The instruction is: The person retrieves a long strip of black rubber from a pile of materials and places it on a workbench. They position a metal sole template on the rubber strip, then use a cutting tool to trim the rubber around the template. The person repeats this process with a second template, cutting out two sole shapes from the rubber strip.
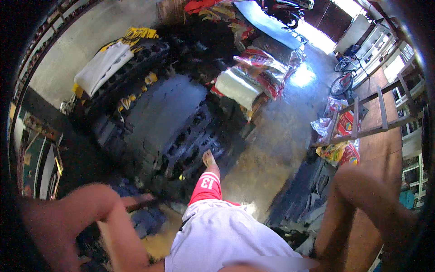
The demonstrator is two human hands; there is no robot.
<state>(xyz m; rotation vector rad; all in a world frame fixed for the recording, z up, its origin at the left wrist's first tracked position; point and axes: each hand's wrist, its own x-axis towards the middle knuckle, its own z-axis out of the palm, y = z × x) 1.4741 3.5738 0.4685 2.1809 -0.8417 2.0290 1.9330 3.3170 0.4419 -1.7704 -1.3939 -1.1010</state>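
Observation:
Both my arms are raised and bent, close and blurred. My left arm (90,199) fills the lower left, and my right arm (351,195) rises at the lower right. Both hands lie outside the picture, so their fingers and anything in them are hidden. A blurred skin-coloured shape (141,199) shows beside the left arm; I cannot tell what it is. A pale blurred strip (272,263) crosses the bottom edge, very close. My bare foot (208,158) stands by a large heap of dark sheet material (158,113), some of it with cut-out holes.
A white sheet with yellow pieces (106,65) lies on the heap. Printed plastic sacks (267,72) and a light blue slab (269,25) lie farther back. Right of the concrete floor (265,149) are a wooden ladder-like frame (369,111), more sacks (340,152) and a bicycle (342,81).

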